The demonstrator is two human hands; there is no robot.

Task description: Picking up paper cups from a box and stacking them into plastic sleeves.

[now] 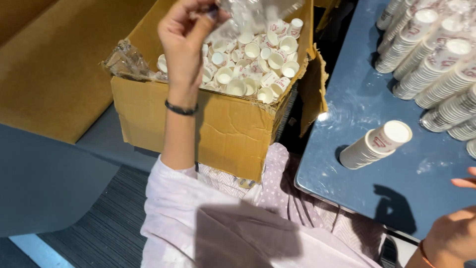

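Reaching up over the cardboard box (228, 134), the left hand (186, 34) pinches a piece of clear plastic wrap (248, 12) between thumb and fingers; the wrap hangs blurred just to the right of the fingertips. A thin black bracelet (181, 109) sits on the wrist below the hand. Directly under and to the right of this hand, the box is full of loose small white paper cups (253, 59), lying in all directions, and crumpled clear plastic (126, 59) hangs over the box edge to the left of the wrist.

The right hand (453, 233) is at the lower right corner, only partly in view, over the near edge of the blue table (357, 99); whether it is released or grasping something I cannot tell. Just beyond it, to its left, one short stack of paper cups (379, 144) lies on its side. Farther from it, many long stacks of cups (436, 54) lie side by side on the table.
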